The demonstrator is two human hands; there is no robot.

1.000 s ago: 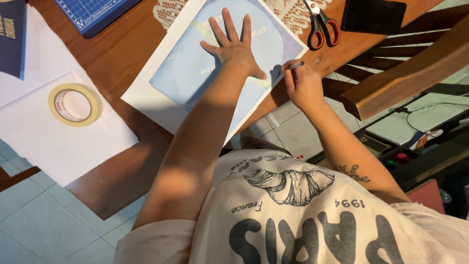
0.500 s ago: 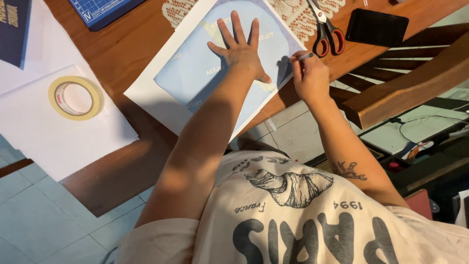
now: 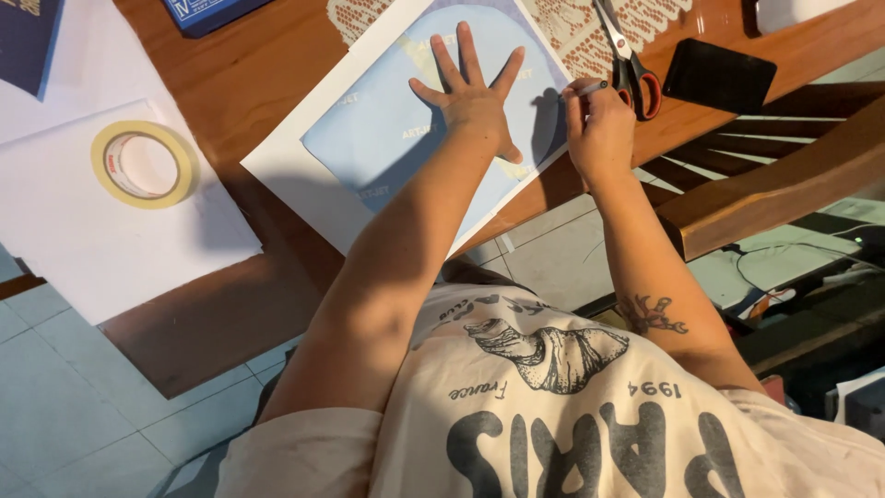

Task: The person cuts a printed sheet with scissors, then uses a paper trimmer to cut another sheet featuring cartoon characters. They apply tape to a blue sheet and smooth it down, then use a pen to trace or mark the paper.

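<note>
Head view: the left hand lies flat, fingers spread wide, gripping nothing, pressing a smooth pale-blue sheet with a rounded top onto white paper on the wooden table. The right hand is curled around a thin pen-like tool at the sheet's right edge, close to the table's rim. Orange-handled scissors lie just beside it on a lace mat; a dark phone sits further right. A tape roll rests well apart, left.

The right hand hides most of the pen it holds.
</note>
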